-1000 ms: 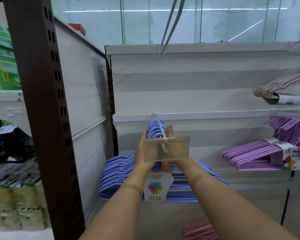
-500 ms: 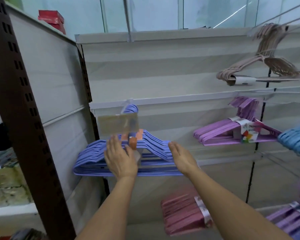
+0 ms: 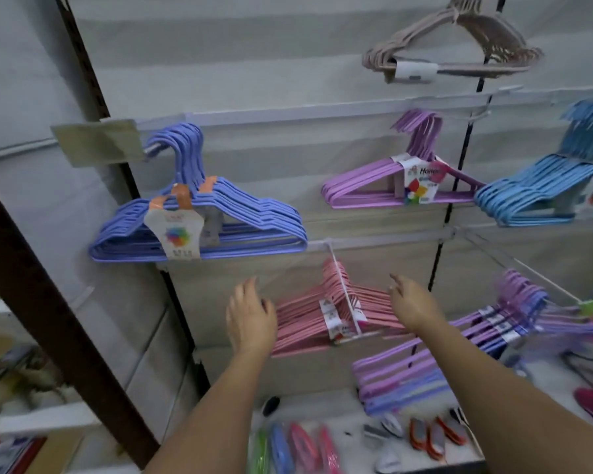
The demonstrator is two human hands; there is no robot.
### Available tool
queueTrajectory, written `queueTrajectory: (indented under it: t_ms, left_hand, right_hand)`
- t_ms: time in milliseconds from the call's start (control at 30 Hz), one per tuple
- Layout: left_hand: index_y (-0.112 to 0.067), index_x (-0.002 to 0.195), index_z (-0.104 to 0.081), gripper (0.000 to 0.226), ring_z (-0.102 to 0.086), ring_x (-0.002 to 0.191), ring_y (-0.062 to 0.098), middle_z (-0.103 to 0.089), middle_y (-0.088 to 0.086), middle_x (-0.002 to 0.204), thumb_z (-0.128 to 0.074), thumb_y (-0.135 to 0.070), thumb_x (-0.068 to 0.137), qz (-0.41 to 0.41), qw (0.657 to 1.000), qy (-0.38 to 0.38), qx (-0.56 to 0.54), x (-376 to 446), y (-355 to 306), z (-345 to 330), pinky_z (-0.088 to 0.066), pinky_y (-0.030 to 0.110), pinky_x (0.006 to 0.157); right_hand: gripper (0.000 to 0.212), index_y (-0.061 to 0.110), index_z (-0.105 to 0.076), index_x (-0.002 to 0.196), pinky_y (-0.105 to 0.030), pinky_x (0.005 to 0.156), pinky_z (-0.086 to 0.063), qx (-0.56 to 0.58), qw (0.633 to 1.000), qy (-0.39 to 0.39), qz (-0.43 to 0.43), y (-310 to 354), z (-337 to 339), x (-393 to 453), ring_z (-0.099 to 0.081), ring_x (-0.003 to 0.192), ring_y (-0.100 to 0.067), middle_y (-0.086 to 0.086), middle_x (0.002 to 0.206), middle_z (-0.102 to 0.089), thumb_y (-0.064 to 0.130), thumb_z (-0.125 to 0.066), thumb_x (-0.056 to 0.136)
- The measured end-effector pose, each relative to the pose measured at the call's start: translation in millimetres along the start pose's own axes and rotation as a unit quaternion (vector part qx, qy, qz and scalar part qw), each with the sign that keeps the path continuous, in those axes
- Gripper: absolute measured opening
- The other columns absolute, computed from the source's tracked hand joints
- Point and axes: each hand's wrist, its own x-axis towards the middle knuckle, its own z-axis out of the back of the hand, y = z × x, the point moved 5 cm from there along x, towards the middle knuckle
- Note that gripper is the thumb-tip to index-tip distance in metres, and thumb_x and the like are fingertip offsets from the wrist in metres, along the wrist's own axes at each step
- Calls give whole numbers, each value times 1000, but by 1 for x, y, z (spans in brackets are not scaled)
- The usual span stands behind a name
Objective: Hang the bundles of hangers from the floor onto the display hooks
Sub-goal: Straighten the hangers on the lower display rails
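Blue-violet bundle (image 3: 199,227) hangs on its hook, up-left of both hands. Left hand (image 3: 250,316) and right hand (image 3: 413,302) empty, fingers loose — between bundles. Next: reach down for another from the floor, not in view.

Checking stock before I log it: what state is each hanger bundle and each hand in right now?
periwinkle bundle: hung on hook, labelled.
beige bundle: hung.
purple bundle: hung, labelled.
blue bundle: hung.
pink bundle: hung on lower hook.
left hand: open, holding nothing.
right hand: open, holding nothing.
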Motion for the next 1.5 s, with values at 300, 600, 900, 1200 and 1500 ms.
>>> queueTrajectory:
  t_ms: [300, 600, 900, 1200, 1500]
  left_hand:
    - [-11, 148, -31, 54, -34, 138, 26, -34, 10, 152, -39, -35, 101, -34, 973, 227, 26, 4, -11, -104, -30, 38, 112]
    - [-12, 153, -11, 81, -22, 145, 24, -14, 7, 160, -61, -25, 91, -60, 937, 341, 41, 21, -11, -181, -23, 34, 116]
    - [-9, 149, -20, 88, -26, 141, 28, -19, 10, 158, -68, -42, 83, -62, 930, 356, 67, 31, 2, -252, -29, 36, 113]
    - [-13, 152, -10, 66, 2, 148, 27, 0, 8, 161, -32, -45, 99, -130, 893, 373, 214, 22, 20, -299, -10, 45, 118]
    - [-17, 154, 2, 67, 12, 148, 25, 12, 3, 161, -29, -43, 100, -104, 911, 351, 192, 28, 27, -308, -1, 44, 119]
  right_hand:
    - [50, 13, -30, 149, -37, 102, -41, -55, 995, 70, -38, -53, -29, 27, -47, 129, -31, -12, 145, -46, 33, -34, 103]
    - [59, 9, -25, 149, -32, 102, -36, -113, 978, 177, 12, -50, -93, 63, -41, 134, -27, -13, 151, -37, 34, -45, 100]
    - [64, 13, -14, 153, -35, 106, -36, -67, 976, 204, 44, -57, -147, 105, -39, 136, -28, -10, 155, -30, 44, -34, 101]
    - [66, 13, 1, 154, -43, 114, -22, -189, 953, 218, 90, -79, -194, 126, -10, 147, -27, -8, 161, 5, 40, -30, 102]
    - [63, 24, -2, 154, -41, 110, -35, -141, 967, 188, 98, -84, -206, 141, -12, 145, -24, 3, 162, 5, 42, -31, 102]
